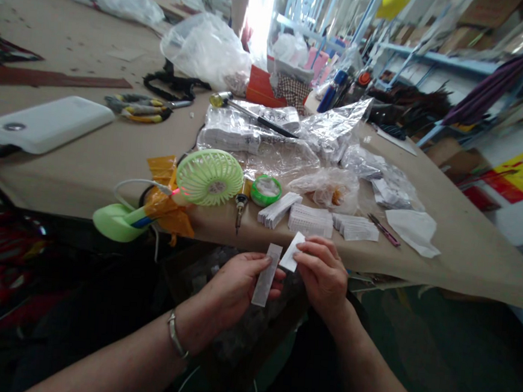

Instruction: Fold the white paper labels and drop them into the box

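Below the table's front edge, my left hand (241, 282) pinches a long narrow white strip (267, 275) that stands upright between thumb and fingers. My right hand (323, 273) is closed on a shorter white label (292, 251), tilted toward the strip's top end. The two pieces almost touch. A bracelet (177, 335) circles my left wrist. Stacks of white labels (310, 220) lie on the table edge just above my hands.
A green mini fan (208, 177) on its stand, orange tape, a soldering iron (240, 206), a green tape roll (266, 190), plastic bags (266, 139) of labels, a pen (383, 230), pliers (139, 108), a white power bank (45, 123). Shelving stands at right.
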Demonstrator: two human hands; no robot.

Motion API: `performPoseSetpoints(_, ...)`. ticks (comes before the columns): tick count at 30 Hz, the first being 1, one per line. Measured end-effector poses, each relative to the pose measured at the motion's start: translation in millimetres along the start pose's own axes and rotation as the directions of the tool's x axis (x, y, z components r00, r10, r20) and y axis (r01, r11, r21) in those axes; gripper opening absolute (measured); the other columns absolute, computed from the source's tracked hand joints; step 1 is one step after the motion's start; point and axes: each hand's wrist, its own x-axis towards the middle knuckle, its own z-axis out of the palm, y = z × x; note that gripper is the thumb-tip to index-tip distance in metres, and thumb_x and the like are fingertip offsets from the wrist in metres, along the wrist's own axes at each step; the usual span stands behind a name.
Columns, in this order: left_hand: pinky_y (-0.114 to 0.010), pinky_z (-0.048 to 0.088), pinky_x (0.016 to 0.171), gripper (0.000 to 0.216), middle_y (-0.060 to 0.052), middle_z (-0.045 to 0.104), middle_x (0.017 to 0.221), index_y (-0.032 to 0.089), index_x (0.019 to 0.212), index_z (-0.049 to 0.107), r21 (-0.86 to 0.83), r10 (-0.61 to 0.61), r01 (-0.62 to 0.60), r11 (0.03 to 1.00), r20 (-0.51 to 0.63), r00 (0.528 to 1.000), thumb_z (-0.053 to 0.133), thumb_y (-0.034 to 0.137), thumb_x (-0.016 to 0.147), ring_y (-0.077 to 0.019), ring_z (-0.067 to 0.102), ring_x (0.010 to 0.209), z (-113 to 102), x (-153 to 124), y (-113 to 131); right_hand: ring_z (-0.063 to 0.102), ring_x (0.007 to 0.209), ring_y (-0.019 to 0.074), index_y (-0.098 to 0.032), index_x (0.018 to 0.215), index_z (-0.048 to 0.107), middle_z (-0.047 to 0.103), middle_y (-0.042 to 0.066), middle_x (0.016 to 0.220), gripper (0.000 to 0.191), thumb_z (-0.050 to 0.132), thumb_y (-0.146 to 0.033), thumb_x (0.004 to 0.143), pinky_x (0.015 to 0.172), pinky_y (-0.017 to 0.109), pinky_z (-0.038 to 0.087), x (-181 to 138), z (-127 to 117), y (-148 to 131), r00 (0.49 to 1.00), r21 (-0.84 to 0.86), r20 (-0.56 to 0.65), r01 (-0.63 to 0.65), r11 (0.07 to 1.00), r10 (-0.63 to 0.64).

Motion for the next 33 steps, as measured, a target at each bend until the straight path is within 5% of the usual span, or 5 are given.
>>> performPoseSetpoints(6, -0.017, 0.04, 0.044, 0.009, -0.007, 0.062, 0.065, 0.005, 0.076, 0.067, -0.193, 0.046, -0.021, 0.981, 0.122, 0.991, 0.065, 0.013, 0.071, -0.0093, 0.054, 0.05, -0.2, 3.3, -8.8, 0.054, 0.101, 0.0197, -0.02, 0.087, 0.066, 0.067, 0.003, 0.092, 0.011, 0.058, -0.013, 0.085, 0.088, 0.039, 0.046, -7.9, 12.4, -26.8, 0.969, 0.127, 0.157, 0.171, 0.977, -0.19)
performPoseSetpoints(19, -0.018, 0.046, 0.048, 0.009, -0.008, 0.064, 0.068, 0.006, 0.08, 0.065, -0.095, 0.007, -0.001, 0.995, 0.063, 0.998, 0.063, 0.013, 0.075, -0.0109, 0.057, 0.052, 3.0, -1.9, -6.4, 0.052, 0.108, 0.0206, -0.02, 0.104, 0.06, 0.067, 0.003, 0.098, 0.022, 0.059, -0.012, 0.084, 0.092, 0.038, 0.049, -10.5, 1.0, -24.0, 0.964, 0.085, 0.204, 0.153, 0.985, -0.168)
performPoseSetpoints(23, -0.027, 0.054, 0.057, 0.01, -0.01, 0.066, 0.073, 0.008, 0.086, 0.063, 0.012, -0.052, 0.053, 0.999, -0.056, 0.997, 0.057, 0.016, 0.082, -0.0163, 0.063, 0.06, 1.4, -1.5, -3.9, 0.048, 0.115, 0.024, -0.019, 0.125, 0.049, 0.059, 0.01, 0.114, 0.038, 0.054, -0.017, 0.087, 0.097, 0.046, 0.045, -19.1, -27.5, 11.5, 0.997, -0.21, 0.039, -0.056, 0.976, 0.065)
performPoseSetpoints(26, -0.026, 0.054, 0.056, 0.01, -0.01, 0.067, 0.073, 0.009, 0.087, 0.062, 0.047, -0.054, 0.057, 0.997, -0.077, 0.996, 0.058, 0.016, 0.082, -0.0167, 0.064, 0.061, 1.4, -1.9, -3.0, 0.043, 0.119, 0.0301, -0.011, 0.129, 0.045, 0.052, 0.018, 0.122, 0.044, 0.051, -0.029, 0.089, 0.099, 0.053, 0.04, -32.8, -47.5, 46.2, 0.97, -0.534, -0.071, -0.235, 0.812, 0.233)
performPoseSetpoints(33, -0.024, 0.053, 0.054, 0.011, -0.01, 0.066, 0.074, 0.008, 0.086, 0.062, 0.068, -0.043, 0.048, 0.996, -0.074, 0.996, 0.059, 0.018, 0.082, -0.0161, 0.063, 0.062, 0.3, -3.0, -5.0, 0.052, 0.11, 0.0261, -0.016, 0.113, 0.058, 0.061, 0.012, 0.115, 0.027, 0.05, -0.027, 0.09, 0.095, 0.046, 0.042, -50.6, -64.3, 76.8, 0.967, -0.608, 0.052, -0.169, 0.776, 0.251)
